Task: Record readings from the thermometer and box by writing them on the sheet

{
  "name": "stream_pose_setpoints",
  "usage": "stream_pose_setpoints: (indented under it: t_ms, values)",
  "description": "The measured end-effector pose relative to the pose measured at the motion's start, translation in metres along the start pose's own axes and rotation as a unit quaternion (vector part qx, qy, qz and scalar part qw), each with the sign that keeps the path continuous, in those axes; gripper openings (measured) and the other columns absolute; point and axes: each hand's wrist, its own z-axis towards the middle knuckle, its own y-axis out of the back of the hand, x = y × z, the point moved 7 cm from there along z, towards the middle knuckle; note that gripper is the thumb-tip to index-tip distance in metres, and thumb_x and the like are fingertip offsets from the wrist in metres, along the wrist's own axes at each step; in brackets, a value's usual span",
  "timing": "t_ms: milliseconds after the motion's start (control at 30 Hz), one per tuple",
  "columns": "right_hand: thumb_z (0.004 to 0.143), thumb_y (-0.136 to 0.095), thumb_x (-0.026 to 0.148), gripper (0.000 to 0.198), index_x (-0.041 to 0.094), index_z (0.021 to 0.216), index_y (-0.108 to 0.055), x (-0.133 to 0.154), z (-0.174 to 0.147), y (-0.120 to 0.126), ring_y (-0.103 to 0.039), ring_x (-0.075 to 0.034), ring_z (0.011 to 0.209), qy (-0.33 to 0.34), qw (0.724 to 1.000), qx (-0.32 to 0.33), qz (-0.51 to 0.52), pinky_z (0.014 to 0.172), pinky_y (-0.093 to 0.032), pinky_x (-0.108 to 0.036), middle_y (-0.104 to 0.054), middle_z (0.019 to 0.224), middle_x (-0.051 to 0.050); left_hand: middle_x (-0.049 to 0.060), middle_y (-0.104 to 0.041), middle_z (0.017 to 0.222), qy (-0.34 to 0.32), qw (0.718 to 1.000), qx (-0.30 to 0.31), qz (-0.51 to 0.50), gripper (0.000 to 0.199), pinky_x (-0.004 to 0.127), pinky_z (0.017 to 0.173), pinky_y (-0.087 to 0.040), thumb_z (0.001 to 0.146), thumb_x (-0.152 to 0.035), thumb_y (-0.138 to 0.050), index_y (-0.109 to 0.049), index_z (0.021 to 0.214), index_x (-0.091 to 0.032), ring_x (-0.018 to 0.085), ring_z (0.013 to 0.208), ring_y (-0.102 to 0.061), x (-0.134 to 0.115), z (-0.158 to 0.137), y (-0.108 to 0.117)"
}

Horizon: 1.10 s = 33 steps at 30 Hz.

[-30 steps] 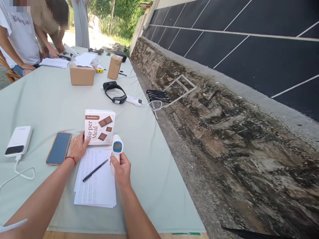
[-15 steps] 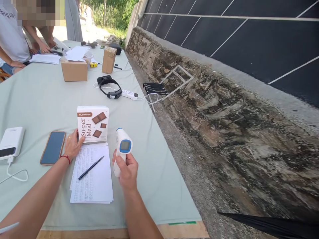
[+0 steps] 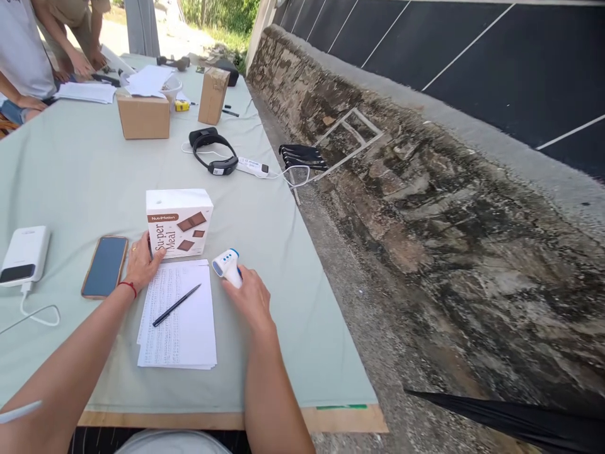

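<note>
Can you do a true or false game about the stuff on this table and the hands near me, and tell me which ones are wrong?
1. The right hand holds a white-and-blue device. True.
2. The pen lies on the phone. False: it lies on the papers.
3. The left hand touches the white box. True.
4. The red bracelet is on the right wrist. False: it is on the left wrist.
5. The phone lies between the power bank and the papers. True.
</note>
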Motion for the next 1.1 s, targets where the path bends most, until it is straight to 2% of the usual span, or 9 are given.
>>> stream_pose_setpoints:
  t_ms: [200, 300, 433, 567, 733, 833, 933, 1033, 1100]
  values:
    - [0.076, -0.073, 0.031, 0.046, 0.019, 0.120, -0.067, -0.013, 0.006, -0.009, -0.057, -0.031, 0.099, 0.004, 0.993, -0.009, -0.115, 0.085, -0.041, -0.042, -0.062, 0.103, -0.012, 0.017, -0.061, 0.131, 0.002, 1.000, 0.007, 0.011, 0.061, 0.054, 0.107, -0.039, 0.095, -0.052, -0.040, -0.041, 0.144, -0.015, 0.038, 0.126, -0.051, 0.000, 0.000, -0.003]
    - [0.080, -0.068, 0.025, 0.045, 0.021, 0.125, -0.066, 0.005, 0.000, -0.011, -0.055, -0.029, 0.102, 0.088, 0.992, -0.047, -0.078, 0.088, -0.041, -0.042, -0.060, 0.108, -0.012, 0.016, -0.063, 0.129, -0.005, 1.000, 0.010, 0.010, 0.054, 0.055, 0.109, -0.038, 0.096, -0.047, -0.038, -0.043, 0.141, -0.017, 0.037, 0.127, -0.052, -0.002, 0.000, -0.005]
    - [0.089, -0.062, 0.019, 0.023, 0.025, 0.106, -0.075, 0.040, -0.020, -0.047, -0.057, -0.023, 0.091, 0.255, 0.962, 0.094, -0.001, 0.084, -0.043, -0.037, -0.061, 0.095, -0.006, 0.018, -0.060, 0.133, 0.010, 0.999, 0.024, 0.022, 0.069, 0.054, 0.112, -0.037, 0.085, -0.051, -0.060, -0.041, 0.142, -0.016, 0.038, 0.132, -0.049, -0.004, -0.001, -0.008]
    - [0.088, -0.065, 0.016, 0.018, 0.026, 0.096, -0.077, 0.050, -0.033, -0.066, -0.056, -0.022, 0.089, 0.293, 0.941, 0.168, -0.027, 0.081, -0.041, -0.037, -0.062, 0.090, -0.006, 0.018, -0.056, 0.138, 0.028, 0.999, 0.032, 0.024, 0.092, 0.053, 0.115, -0.034, 0.068, -0.049, -0.080, -0.038, 0.143, -0.017, 0.040, 0.136, -0.046, -0.009, -0.003, -0.009]
    - [0.090, -0.060, 0.023, 0.010, 0.023, 0.086, -0.069, 0.043, -0.032, -0.058, -0.055, -0.018, 0.077, 0.265, 0.939, 0.209, 0.068, 0.074, -0.043, -0.034, -0.061, 0.081, -0.003, 0.016, -0.054, 0.142, 0.043, 0.998, 0.040, 0.012, 0.106, 0.052, 0.119, -0.030, 0.060, -0.046, -0.087, -0.032, 0.146, -0.020, 0.037, 0.140, -0.044, -0.013, -0.006, -0.009]
    - [0.087, -0.061, 0.033, 0.011, 0.023, 0.083, -0.061, 0.033, -0.022, -0.050, -0.050, -0.015, 0.064, 0.172, 0.955, 0.151, 0.189, 0.062, -0.042, -0.030, -0.056, 0.071, 0.001, 0.017, -0.052, 0.144, 0.047, 0.998, 0.046, 0.007, 0.113, 0.052, 0.120, -0.029, 0.059, -0.046, -0.089, -0.027, 0.149, -0.019, 0.037, 0.142, -0.042, -0.015, -0.007, -0.009]
    - [0.079, -0.063, 0.036, 0.015, 0.024, 0.078, -0.054, 0.026, -0.015, -0.054, -0.046, -0.013, 0.054, 0.074, 0.940, 0.069, 0.325, 0.054, -0.040, -0.028, -0.050, 0.061, 0.005, 0.016, -0.051, 0.146, 0.051, 0.998, 0.045, 0.001, 0.118, 0.053, 0.119, -0.030, 0.057, -0.047, -0.090, -0.024, 0.151, -0.021, 0.039, 0.142, -0.041, -0.016, -0.008, -0.009]
    - [0.073, -0.062, 0.035, 0.014, 0.024, 0.079, -0.056, 0.029, -0.012, -0.069, -0.048, -0.012, 0.051, 0.030, 0.918, 0.030, 0.394, 0.053, -0.041, -0.027, -0.051, 0.057, 0.006, 0.016, -0.051, 0.146, 0.049, 0.998, 0.043, 0.002, 0.120, 0.052, 0.119, -0.031, 0.056, -0.045, -0.090, -0.024, 0.153, -0.020, 0.039, 0.142, -0.041, -0.017, -0.008, -0.009]
    - [0.071, -0.061, 0.035, 0.014, 0.023, 0.079, -0.058, 0.032, -0.012, -0.078, -0.050, -0.012, 0.052, 0.019, 0.919, 0.016, 0.394, 0.054, -0.043, -0.028, -0.054, 0.058, 0.005, 0.017, -0.051, 0.146, 0.047, 0.998, 0.045, 0.006, 0.122, 0.053, 0.119, -0.031, 0.057, -0.045, -0.090, -0.022, 0.154, -0.019, 0.040, 0.142, -0.042, -0.017, -0.008, -0.010]
